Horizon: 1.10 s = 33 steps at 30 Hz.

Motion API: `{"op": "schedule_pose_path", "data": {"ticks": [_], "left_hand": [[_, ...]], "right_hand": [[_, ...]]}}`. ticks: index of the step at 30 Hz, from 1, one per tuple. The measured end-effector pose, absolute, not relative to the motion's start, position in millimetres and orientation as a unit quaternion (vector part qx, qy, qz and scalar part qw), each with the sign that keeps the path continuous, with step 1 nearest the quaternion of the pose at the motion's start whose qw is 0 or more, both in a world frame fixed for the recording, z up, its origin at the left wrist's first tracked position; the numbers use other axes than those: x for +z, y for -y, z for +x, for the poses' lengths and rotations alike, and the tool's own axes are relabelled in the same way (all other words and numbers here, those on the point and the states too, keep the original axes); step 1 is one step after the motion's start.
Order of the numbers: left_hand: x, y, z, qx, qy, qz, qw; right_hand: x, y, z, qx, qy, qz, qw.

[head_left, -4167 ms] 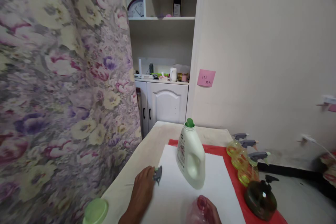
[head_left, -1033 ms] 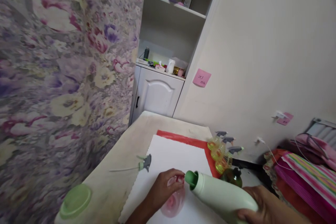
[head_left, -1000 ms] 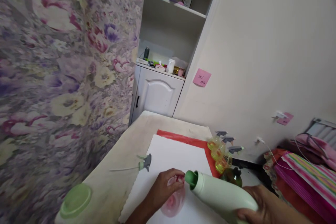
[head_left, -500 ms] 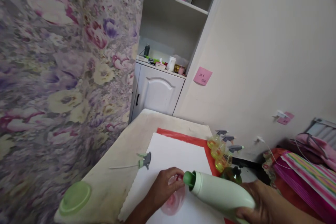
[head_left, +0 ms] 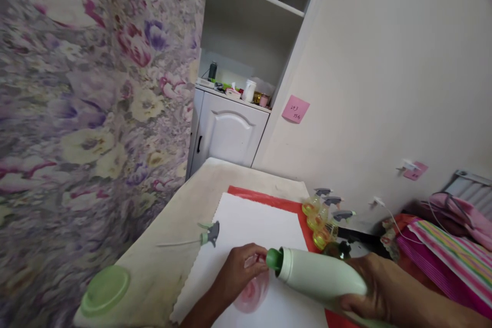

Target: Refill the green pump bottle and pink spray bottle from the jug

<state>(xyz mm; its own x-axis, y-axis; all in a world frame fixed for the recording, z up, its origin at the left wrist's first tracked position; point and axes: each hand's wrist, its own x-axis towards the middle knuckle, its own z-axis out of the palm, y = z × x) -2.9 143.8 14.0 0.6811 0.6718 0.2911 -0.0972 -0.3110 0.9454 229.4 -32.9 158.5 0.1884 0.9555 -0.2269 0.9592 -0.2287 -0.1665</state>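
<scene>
My right hand [head_left: 369, 287] grips a pale green bottle [head_left: 315, 274], tilted so its darker green spout points left. Just left of that spout, my left hand [head_left: 240, 274] has its fingers closed around the neck of a clear pink bottle [head_left: 252, 294], which stands on a white sheet [head_left: 265, 225]. The spout is close to the pink bottle's mouth; my fingers partly hide the mouth, so I cannot tell if they touch. A grey and green spray head [head_left: 209, 234] with a thin tube lies on the sheet's left edge.
Several spray bottles [head_left: 320, 238] with yellow liquid stand at the table's right edge, on a red sheet [head_left: 265, 197]. A green lid [head_left: 105, 289] lies at the front left. A floral curtain [head_left: 96, 113] borders the left side; a wall rises on the right.
The view has shifted slightly. Both hands keep their holds, and the green bottle's spout stays beside the pink bottle's mouth.
</scene>
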Motion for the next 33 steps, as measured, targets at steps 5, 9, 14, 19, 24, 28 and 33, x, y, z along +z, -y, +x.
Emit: {"op": "schedule_pose_path", "data": {"ticks": [5, 9, 14, 19, 24, 28, 33], "left_hand": [[15, -144, -4, 0.353, -0.196, 0.723, 0.561], [14, -144, -4, 0.354, -0.193, 0.721, 0.563], [14, -144, -4, 0.358, -0.189, 0.721, 0.562], [11, -145, -4, 0.357, -0.191, 0.721, 0.563], [10, -146, -4, 0.354, -0.188, 0.72, 0.566], [11, -145, -5, 0.354, -0.19, 0.719, 0.567], [11, -146, -4, 0.352, -0.191, 0.719, 0.568]], "right_hand": [[164, 31, 225, -0.131, -0.629, 0.766, 0.011], [170, 28, 220, -0.119, -0.628, 0.769, 0.023], [178, 25, 211, -0.118, -0.625, 0.771, 0.035], [185, 24, 203, -0.12, -0.626, 0.77, 0.035], [189, 24, 201, -0.109, -0.633, 0.765, 0.056], [191, 24, 199, -0.107, -0.635, 0.763, 0.059], [190, 23, 202, -0.108, -0.625, 0.77, 0.063]]}}
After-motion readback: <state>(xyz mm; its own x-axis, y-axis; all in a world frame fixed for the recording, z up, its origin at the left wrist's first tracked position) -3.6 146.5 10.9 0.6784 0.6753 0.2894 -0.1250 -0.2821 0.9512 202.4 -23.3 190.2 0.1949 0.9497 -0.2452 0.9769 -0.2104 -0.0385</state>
